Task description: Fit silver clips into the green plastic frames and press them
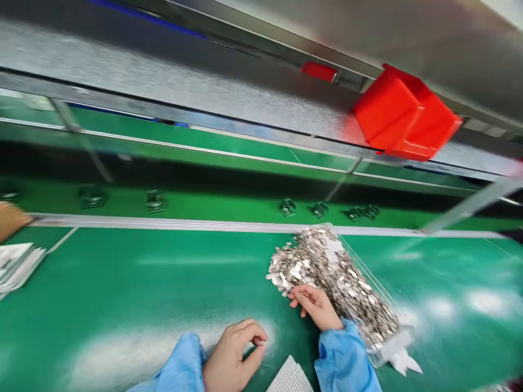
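A heap of small silvery metal pieces [351, 283] fills a clear plastic tray [384, 354] lying on its side or open at the left. Part of the heap spills onto the green bench. At the spill's near edge is my right hand [316, 307], its thumb and fingers drawn together against the pieces. What sits between those fingertips is too small to tell. My left hand [239, 351] hovers left of it, thumb and forefinger pinched with a pale glint at the tips. Below, between both hands, lies a ribbed silver-white block [290, 378], partly cut off by the frame.
Behind the bench [143, 283] runs a green conveyor belt [220, 209] with several small dark parts, edged by a pale rail [163, 224]. A metal shelf [183, 87] overhead carries a red bin [404, 117]. White sheets or trays [20, 267] are stacked far left.
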`<state>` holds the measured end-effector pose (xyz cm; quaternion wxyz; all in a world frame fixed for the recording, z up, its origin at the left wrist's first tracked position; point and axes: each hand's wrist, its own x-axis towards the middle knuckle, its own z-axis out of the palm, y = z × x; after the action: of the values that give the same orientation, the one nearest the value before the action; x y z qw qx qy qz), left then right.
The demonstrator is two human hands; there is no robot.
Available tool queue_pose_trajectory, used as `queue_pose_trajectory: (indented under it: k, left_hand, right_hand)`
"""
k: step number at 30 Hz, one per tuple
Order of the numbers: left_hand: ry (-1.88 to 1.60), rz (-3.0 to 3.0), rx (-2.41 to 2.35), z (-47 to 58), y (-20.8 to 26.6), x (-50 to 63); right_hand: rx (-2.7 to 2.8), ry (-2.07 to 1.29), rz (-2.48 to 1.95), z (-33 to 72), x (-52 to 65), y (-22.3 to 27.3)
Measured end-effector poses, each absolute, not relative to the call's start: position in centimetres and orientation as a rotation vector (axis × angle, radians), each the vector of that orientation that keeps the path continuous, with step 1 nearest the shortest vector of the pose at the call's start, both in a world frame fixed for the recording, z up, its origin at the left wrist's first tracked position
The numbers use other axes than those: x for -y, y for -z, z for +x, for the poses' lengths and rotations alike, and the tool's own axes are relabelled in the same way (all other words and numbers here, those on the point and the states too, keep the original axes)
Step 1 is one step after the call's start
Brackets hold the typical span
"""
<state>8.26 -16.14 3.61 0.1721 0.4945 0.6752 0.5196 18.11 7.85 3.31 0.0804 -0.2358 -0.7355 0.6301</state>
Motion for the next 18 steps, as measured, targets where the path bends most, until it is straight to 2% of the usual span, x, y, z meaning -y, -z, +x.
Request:
queue_pose_trajectory:
  k: [4, 10, 14, 18]
  left_hand:
    - [-1.641, 1.368, -2.08, 5.0, -3.9, 15.3]
    - [-1.802, 0.808, -2.711, -10.3, -3.5, 18.0]
    - [-1.671, 0.407, -3.005, -19.2, -2.9, 21.2]
    - [-1.435, 0.265, -3.13, -24.6, -4.2, 22.8]
  right_hand:
    - [2.264, -1.842, -0.705, 18.7, -8.3, -3.1]
    - [2.244, -1.839, -0.79, 19.2, -8.7, -3.1]
    - [2.192, -1.864, -0.808, 19.3, -8.8, -2.7]
    - [2.221, -1.823, -0.884, 18.9, -8.7, -2.8]
